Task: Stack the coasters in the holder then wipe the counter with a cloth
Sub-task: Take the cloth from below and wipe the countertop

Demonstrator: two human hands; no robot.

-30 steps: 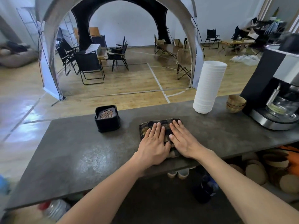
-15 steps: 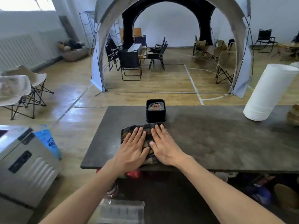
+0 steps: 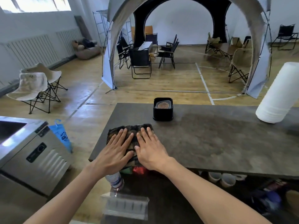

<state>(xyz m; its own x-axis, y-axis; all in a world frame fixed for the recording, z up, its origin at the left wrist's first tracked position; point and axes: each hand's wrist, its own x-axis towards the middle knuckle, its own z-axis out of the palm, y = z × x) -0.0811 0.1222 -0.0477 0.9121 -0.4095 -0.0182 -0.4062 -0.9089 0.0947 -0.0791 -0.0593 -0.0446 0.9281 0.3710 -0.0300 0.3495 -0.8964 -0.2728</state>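
Note:
A dark plaid cloth (image 3: 129, 128) lies folded on the grey counter (image 3: 218, 139), close to its left end and front edge. My left hand (image 3: 116, 152) and my right hand (image 3: 150, 151) press flat on the cloth side by side, fingers stretched forward. The black square holder (image 3: 163, 113) stands just beyond the cloth near the far edge. Round patterned coasters (image 3: 163, 105) sit stacked inside it.
A tall white stack of cups (image 3: 278, 94) stands on the counter at far right. A steel appliance (image 3: 29, 151) and a blue bag (image 3: 62, 135) are left of the counter. A plastic bottle (image 3: 114, 181) and bowls sit on a shelf below.
Both hands have slid the cloth leftward along the counter, from its middle to near the left end. The view has turned left, and the coffee machine has left the picture.

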